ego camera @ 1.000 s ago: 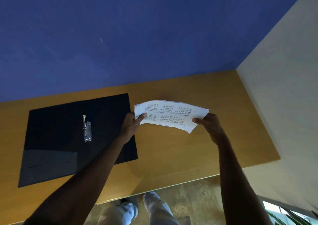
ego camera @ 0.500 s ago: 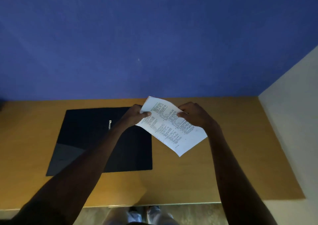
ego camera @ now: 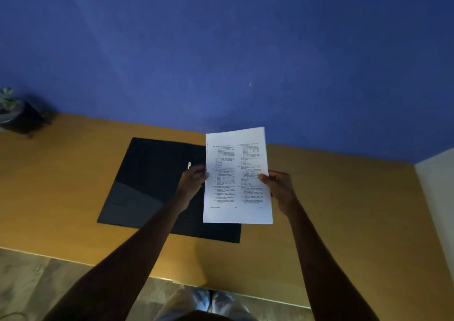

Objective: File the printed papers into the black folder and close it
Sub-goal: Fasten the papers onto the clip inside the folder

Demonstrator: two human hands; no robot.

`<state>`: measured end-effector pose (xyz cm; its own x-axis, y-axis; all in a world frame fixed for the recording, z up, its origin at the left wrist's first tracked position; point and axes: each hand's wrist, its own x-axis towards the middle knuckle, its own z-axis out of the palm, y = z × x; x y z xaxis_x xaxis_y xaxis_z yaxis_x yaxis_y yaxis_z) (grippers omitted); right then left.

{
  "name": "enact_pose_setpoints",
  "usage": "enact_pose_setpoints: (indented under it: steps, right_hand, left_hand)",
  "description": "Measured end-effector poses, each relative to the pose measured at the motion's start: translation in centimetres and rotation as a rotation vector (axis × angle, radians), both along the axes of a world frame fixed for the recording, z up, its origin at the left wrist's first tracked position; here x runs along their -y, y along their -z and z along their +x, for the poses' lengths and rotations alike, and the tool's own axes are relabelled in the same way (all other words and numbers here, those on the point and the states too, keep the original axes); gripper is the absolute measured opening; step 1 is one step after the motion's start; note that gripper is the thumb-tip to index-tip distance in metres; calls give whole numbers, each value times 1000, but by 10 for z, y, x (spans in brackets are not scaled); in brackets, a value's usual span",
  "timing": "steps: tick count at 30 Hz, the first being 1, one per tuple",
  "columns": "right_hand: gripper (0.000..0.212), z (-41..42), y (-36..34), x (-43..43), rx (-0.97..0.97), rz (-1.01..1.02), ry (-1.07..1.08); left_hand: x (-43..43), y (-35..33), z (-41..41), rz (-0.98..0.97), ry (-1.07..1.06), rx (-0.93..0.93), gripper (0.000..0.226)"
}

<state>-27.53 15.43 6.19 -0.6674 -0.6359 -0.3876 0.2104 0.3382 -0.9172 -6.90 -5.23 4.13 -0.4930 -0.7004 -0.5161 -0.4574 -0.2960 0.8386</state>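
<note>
Head view showed a blue wall (ego camera: 221,50) filling the upper part of the scene, with an orange-brown table (ego camera: 344,222) butted against it. On the table lay the black folder (ego camera: 152,185), opened flat, its small metal clip (ego camera: 189,165) standing near the middle of the spread. At the far left end of the table sat a dark pot with a plant (ego camera: 17,114), well apart from the folder.

Above the folder's right half, the printed papers (ego camera: 237,176) were held upright in portrait position, clear of the table, 2 columns of text facing the camera. The left hand (ego camera: 192,182) pinched the left edge of the papers, thumb on the front and fingers behind. The right hand (ego camera: 278,188) pinched the right edge in the same way, thumb lying on the printed face. Both forearms reached up from the bottom of the view.
</note>
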Motion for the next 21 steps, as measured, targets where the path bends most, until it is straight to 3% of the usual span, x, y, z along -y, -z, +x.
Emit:
enact_pose_setpoints:
  steps: [2, 7, 10, 15, 21]
  right_hand:
    - [12, 14, 14, 8, 16, 34, 37]
    - [16, 42, 44, 27, 53, 117, 68]
    - [16, 51, 58, 36, 89, 151, 86]
    - [16, 56, 77, 47, 99, 176, 136]
    - [18, 61, 79, 59, 120, 165, 146]
  left_hand:
    - [-9, 12, 17, 83, 30, 18, 17]
    - [-13, 63, 49, 120, -21, 147, 48]
    - [-9, 84, 67, 95, -2, 180, 30]
    - [14, 130, 89, 72, 12, 234, 51]
    - [18, 95, 87, 38, 19, 235, 33]
